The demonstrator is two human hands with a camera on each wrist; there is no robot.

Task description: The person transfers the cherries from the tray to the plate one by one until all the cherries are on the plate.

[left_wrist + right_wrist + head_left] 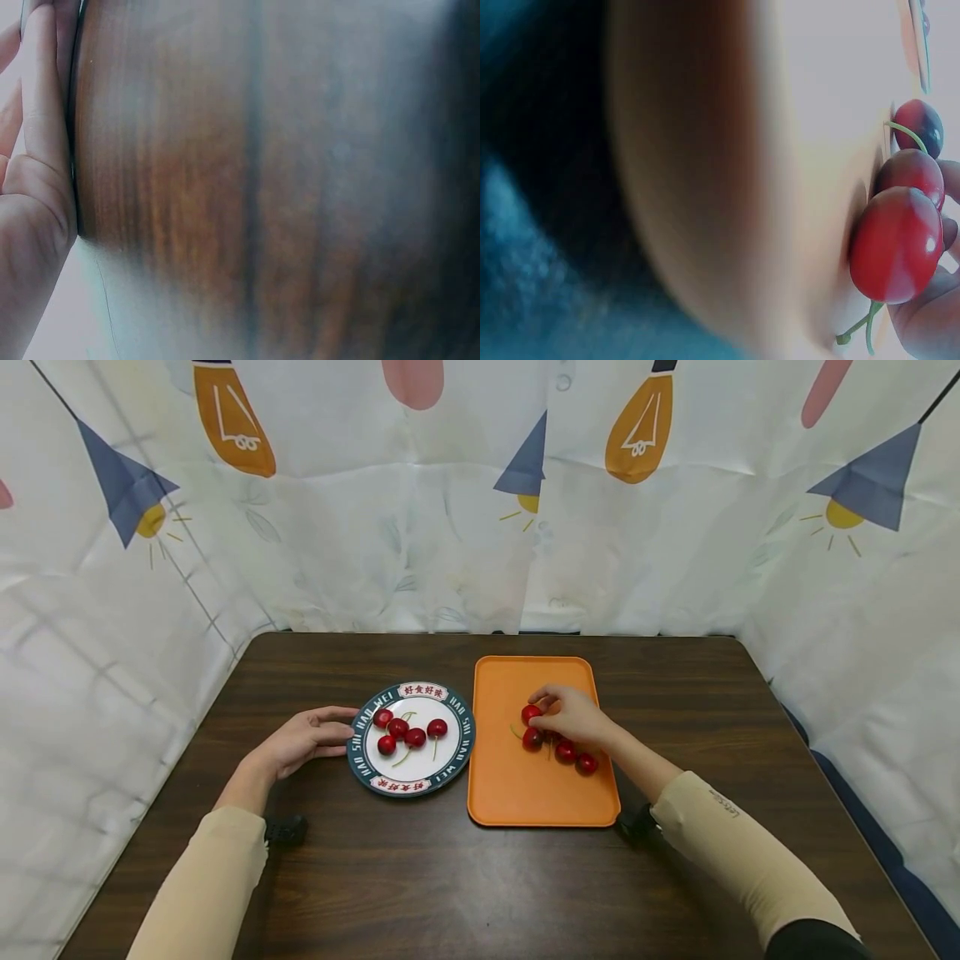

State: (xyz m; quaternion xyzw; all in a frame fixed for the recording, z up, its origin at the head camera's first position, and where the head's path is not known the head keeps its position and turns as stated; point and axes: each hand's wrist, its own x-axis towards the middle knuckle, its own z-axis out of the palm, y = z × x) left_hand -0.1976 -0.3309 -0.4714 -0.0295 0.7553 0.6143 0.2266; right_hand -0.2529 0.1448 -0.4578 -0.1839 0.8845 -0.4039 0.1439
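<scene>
Nine cherries, one plate, one tray

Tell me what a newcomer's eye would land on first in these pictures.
The bright orange tray at the middle of the dark wooden table stands out first, with red cherries clustered on it under the right hand, whose fingertips close on one cherry. Just left of it sits a round plate with a lettered dark rim holding five more cherries, and the left hand rests against its left edge.
</scene>
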